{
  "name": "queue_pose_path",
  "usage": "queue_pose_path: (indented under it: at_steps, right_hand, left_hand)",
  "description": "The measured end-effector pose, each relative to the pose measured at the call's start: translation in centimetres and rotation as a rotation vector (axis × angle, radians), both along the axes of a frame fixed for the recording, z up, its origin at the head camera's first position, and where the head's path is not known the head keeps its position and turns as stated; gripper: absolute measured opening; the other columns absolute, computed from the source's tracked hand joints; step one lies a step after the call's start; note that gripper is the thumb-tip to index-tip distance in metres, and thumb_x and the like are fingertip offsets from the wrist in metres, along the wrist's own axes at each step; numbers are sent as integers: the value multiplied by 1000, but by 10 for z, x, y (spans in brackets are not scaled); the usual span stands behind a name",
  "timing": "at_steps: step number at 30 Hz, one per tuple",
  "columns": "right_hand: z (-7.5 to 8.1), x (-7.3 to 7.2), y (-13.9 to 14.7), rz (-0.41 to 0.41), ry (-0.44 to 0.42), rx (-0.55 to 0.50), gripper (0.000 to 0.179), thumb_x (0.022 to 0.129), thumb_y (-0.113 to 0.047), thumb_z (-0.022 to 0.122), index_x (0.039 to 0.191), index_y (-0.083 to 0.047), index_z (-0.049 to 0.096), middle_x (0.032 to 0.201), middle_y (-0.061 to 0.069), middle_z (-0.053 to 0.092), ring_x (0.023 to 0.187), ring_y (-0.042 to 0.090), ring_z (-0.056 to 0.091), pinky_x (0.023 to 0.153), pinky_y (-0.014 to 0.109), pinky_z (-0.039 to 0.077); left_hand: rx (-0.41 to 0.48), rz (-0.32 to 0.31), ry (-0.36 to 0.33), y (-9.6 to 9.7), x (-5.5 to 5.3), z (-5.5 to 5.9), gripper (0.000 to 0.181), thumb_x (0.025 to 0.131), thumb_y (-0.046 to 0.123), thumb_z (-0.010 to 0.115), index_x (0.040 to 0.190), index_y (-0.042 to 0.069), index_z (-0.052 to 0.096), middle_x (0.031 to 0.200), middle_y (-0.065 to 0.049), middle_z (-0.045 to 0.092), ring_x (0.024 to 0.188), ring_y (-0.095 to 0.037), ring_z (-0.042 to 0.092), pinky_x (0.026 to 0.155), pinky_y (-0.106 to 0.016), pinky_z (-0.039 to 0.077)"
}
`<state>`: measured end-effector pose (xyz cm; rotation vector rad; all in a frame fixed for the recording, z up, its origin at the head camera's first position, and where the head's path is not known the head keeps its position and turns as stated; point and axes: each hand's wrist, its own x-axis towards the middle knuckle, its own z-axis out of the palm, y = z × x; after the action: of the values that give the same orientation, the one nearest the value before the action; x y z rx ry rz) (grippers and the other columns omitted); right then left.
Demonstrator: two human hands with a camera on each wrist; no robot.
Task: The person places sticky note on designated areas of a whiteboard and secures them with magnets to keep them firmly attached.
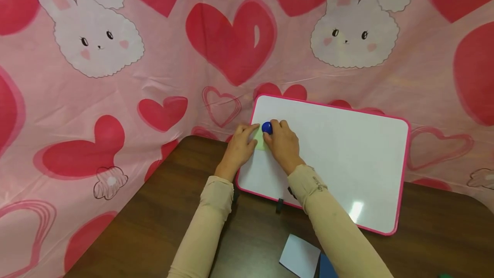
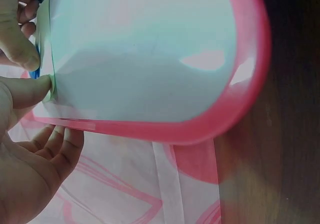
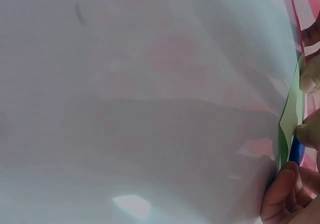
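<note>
A whiteboard [image 1: 347,153] with a pink frame stands tilted on the table. Near its left edge lies a pale green sheet of note paper [image 1: 260,142]. My left hand [image 1: 238,148] holds that paper, its thumb pressed on the sheet in the left wrist view while other fingers sit at the board's pink edge. Between thumb and fingers, my right hand [image 1: 284,144] pinches a round blue magnet [image 1: 266,127] over the paper's upper part. Seen from the right wrist, the paper [image 3: 291,114] bows away from the board, and the magnet's blue side [image 3: 296,151] shows below the thumb.
On the brown wooden table [image 1: 154,218], a white pad of paper [image 1: 300,255] lies in front of the board, beside a dark blue item [image 1: 327,267]. A black foot [image 1: 279,205] shows at the board's lower edge. Behind hangs a pink cloth [image 1: 166,63] with hearts and rabbits.
</note>
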<state>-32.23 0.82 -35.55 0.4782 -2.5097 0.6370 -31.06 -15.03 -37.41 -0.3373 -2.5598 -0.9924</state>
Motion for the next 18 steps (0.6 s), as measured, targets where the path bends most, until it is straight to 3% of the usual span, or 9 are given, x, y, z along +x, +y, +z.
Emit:
queue_pose_path:
  at_steps: [7, 13, 18]
  right_hand:
    - [3, 5, 1, -1, -25, -15, 46, 95, -22, 72, 132, 2, 58, 109, 24, 61, 95, 37, 65, 82, 51, 55]
    - [12, 19, 17, 4, -210, -69, 58, 96, -22, 68, 145, -1, 46, 113, 21, 60, 97, 33, 58, 86, 47, 51]
    - [18, 43, 47, 16, -315, -192, 60, 96, -24, 66, 149, -6, 44, 97, 13, 59, 85, 28, 54, 72, 40, 50]
  left_hand:
    - [-24, -4, 29, 1, 2, -1, 47, 97, 6, 65, 143, 14, 58, 130, -15, 52, 117, -31, 57, 102, -45, 45]
    - [-69, 10, 13, 0, 3, -1, 48, 97, 10, 63, 145, 15, 56, 131, -13, 53, 116, -30, 58, 100, -46, 45]
    - [-67, 24, 13, 1, 6, 2, 47, 97, 10, 61, 144, 14, 57, 139, -14, 50, 117, -32, 58, 100, -47, 46]
